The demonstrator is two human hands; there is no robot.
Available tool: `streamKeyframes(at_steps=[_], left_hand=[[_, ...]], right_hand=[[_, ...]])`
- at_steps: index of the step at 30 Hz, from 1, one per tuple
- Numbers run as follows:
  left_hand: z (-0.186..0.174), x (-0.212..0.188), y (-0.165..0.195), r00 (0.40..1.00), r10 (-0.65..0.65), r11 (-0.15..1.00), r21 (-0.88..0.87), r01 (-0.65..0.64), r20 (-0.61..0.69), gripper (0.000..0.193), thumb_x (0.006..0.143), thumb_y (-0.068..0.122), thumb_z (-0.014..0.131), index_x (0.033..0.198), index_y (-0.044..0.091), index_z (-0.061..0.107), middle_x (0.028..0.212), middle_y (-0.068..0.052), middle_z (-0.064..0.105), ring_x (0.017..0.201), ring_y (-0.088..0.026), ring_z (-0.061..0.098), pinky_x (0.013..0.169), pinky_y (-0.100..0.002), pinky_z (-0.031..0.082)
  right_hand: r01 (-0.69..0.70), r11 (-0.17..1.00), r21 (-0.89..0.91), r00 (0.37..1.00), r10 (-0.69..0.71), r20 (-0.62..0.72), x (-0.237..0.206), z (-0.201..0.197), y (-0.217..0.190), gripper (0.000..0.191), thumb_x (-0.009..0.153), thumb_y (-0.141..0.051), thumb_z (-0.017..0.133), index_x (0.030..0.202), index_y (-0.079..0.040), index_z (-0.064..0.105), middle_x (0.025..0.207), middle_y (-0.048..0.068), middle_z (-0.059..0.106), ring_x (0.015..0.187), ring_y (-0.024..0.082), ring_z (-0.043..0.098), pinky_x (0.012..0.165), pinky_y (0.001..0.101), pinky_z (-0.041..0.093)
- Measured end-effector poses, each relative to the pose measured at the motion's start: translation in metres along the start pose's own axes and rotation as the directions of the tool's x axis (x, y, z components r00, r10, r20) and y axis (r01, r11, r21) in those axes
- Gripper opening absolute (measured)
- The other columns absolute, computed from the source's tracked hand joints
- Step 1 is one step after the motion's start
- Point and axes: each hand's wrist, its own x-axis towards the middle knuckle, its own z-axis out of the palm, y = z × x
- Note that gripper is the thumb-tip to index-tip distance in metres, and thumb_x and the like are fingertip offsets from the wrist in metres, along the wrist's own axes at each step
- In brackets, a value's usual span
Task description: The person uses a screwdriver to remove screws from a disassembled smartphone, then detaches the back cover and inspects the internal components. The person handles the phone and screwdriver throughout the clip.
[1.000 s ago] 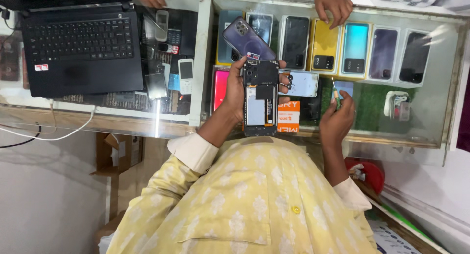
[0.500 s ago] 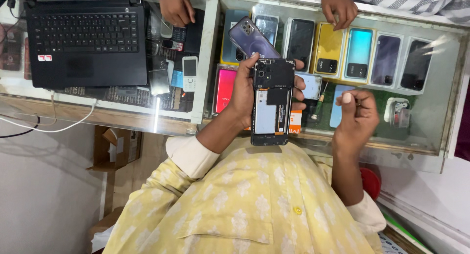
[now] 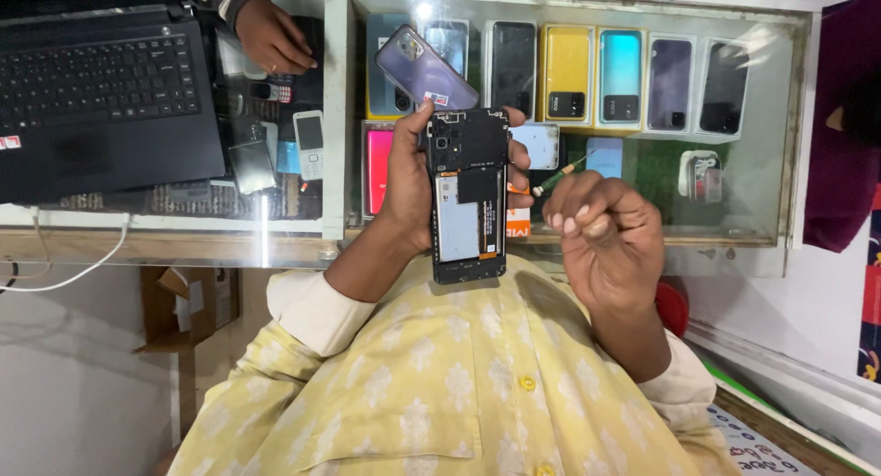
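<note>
My left hand (image 3: 408, 187) grips an opened phone (image 3: 469, 196) upright, its back cover off so the dark board and pale battery show. My right hand (image 3: 601, 237) is curled just right of the phone and holds a small screwdriver (image 3: 558, 175) with a green shaft, its tip pointing toward the phone's right edge. A purple phone (image 3: 424, 69) lies tilted on the glass counter (image 3: 569, 246) just above my left hand.
Under the glass sit several display phones, among them a yellow one (image 3: 566, 72). A black laptop (image 3: 96, 100) stands at the left with a white cable (image 3: 64, 274). Another person's hand (image 3: 271, 35) rests beside small phones (image 3: 308, 144) near the laptop.
My right hand has risen and come closer to the opened phone, with the screwdriver now showing. The other person's hand by the laptop has shifted right. The view has moved nearer.
</note>
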Motion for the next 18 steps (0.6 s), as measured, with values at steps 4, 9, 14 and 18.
streamKeyframes(at_steps=[4, 9, 14, 18], left_hand=[[0.002, -0.001, -0.002, 1.0, 0.001, 1.0, 0.001, -0.001, 0.009, 0.084, 0.103, 0.065, 0.031, 0.147, -0.005, 0.048, 0.112, -0.022, 0.068, 0.099, -0.031, 0.071, 0.097, -0.054, 0.059], [0.002, -0.002, -0.005, 1.0, 0.018, 1.0, 0.022, -0.018, -0.001, 0.082, 0.104, 0.065, 0.031, 0.146, -0.004, 0.047, 0.112, -0.022, 0.068, 0.1, -0.031, 0.071, 0.097, -0.055, 0.059], [0.002, -0.003, -0.005, 1.0, 0.021, 1.0, -0.008, -0.021, 0.012, 0.082, 0.104, 0.065, 0.031, 0.146, -0.003, 0.048, 0.112, -0.021, 0.068, 0.099, -0.031, 0.071, 0.097, -0.054, 0.059], [0.0, -0.003, -0.004, 0.998, 0.057, 0.998, 0.021, -0.058, 0.04, 0.082, 0.106, 0.064, 0.031, 0.146, -0.004, 0.049, 0.113, -0.021, 0.068, 0.1, -0.031, 0.071, 0.097, -0.052, 0.059]], right_hand=[[-0.04, 0.999, 0.019, 0.999, 0.04, 0.015, -0.001, 0.005, -0.005, 0.015, 0.107, -0.017, 0.071, 0.104, -0.003, 0.066, 0.087, 0.007, 0.06, 0.084, 0.017, 0.054, 0.082, 0.0318, 0.045], [-0.061, 0.998, -0.019, 0.997, 0.06, -0.053, -0.006, 0.005, -0.007, 0.012, 0.104, -0.012, 0.071, 0.105, -0.001, 0.067, 0.088, 0.008, 0.062, 0.083, 0.017, 0.057, 0.079, 0.0317, 0.046], [-0.126, 0.739, -0.661, 0.981, -0.007, -0.194, -0.014, -0.019, 0.001, 0.017, 0.097, 0.001, 0.072, 0.113, 0.0, 0.066, 0.107, 0.012, 0.068, 0.096, 0.019, 0.064, 0.09, 0.0317, 0.051], [-0.212, 0.416, -0.884, 0.964, -0.06, -0.259, -0.036, -0.071, 0.017, 0.057, 0.086, -0.003, 0.078, 0.139, -0.004, 0.055, 0.131, 0.013, 0.063, 0.126, 0.023, 0.06, 0.101, 0.0371, 0.048]])
